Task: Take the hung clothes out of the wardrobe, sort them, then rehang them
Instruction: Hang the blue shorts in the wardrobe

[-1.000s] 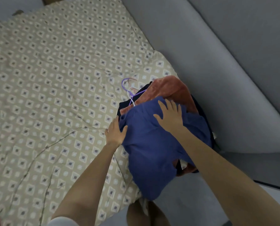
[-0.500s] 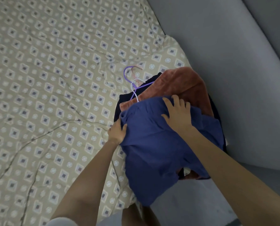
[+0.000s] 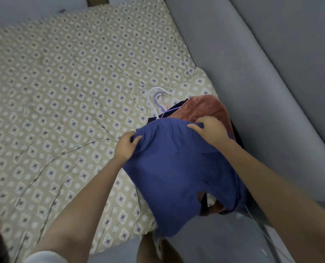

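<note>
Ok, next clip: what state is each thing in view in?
Blue cloth garment: top of the pile, bunched, draping past the bed edge.
Rust-orange fuzzy garment: crumpled beneath it.
Black garment: underneath, mostly hidden.
Thin purple and white hangers: hooks poking out onto the cover.
Beige diamond-patterned bed cover: spread, wrinkled.
Left hand: grips the blue garment's left edge.
Right hand: grips its top edge.

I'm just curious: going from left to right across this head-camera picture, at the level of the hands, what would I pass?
First the beige diamond-patterned bedspread → left hand, gripping the dark blue cloth garment → right hand, gripping it too → grey padded surface.
</note>
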Action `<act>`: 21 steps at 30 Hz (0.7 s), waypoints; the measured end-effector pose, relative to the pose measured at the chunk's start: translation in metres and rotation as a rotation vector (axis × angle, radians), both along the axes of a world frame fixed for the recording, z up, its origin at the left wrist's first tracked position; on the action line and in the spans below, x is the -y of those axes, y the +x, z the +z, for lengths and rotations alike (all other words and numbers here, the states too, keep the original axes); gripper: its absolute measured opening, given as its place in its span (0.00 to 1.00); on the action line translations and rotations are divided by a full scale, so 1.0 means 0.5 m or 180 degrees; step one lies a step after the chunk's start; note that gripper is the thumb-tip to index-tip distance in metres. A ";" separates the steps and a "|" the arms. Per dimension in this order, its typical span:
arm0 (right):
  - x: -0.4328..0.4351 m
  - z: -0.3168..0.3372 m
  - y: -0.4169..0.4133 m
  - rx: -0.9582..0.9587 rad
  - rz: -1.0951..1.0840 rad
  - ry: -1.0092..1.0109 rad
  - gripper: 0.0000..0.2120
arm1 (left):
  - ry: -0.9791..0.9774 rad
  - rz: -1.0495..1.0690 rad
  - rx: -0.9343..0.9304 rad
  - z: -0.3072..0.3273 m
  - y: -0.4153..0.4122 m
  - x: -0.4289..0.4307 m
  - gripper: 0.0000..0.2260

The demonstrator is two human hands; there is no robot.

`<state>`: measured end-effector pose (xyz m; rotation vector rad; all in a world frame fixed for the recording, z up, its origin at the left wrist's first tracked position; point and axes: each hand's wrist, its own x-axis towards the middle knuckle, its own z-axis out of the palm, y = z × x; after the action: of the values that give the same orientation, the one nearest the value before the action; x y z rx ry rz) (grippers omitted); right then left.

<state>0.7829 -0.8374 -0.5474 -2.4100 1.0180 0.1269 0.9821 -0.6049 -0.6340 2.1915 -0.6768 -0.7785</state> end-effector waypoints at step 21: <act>-0.213 0.324 -0.198 0.0814 -0.1093 -0.0076 0.11 | -0.0836 -0.0735 0.0382 0.354 -0.055 -0.088 0.03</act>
<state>0.6838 -0.7311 -0.3855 -2.1624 1.2922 -0.3070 0.9544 -0.5609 -0.4571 1.9531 -1.0458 -0.6342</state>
